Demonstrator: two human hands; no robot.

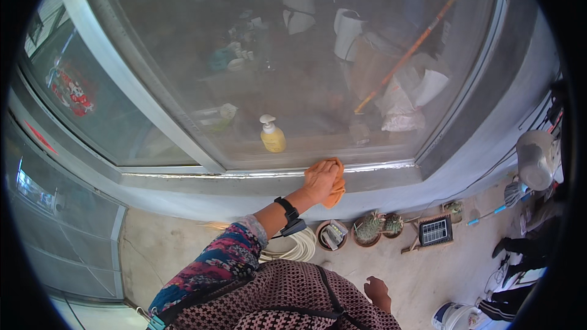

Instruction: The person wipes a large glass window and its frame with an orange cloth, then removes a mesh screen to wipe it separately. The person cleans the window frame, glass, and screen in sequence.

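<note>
My left hand [320, 178] presses an orange cloth [335, 190] against the bottom metal rail of a large window [257, 170], right where the glass meets the grey sill [244, 186]. A black watch sits on that wrist, and the sleeve is floral. My right hand [377, 290] hangs low beside my body, holding nothing, its fingers loosely curled. Behind the glass, a yellow pump bottle [273, 135] stands just left of the cloth.
Below the sill on the concrete floor are a coiled pale hose [299, 245], a pot of packets [332, 235], two potted cacti [369, 230], a small solar panel [435, 231] and a white bucket [455, 316]. Another person's dark shoes [510, 246] are at the right.
</note>
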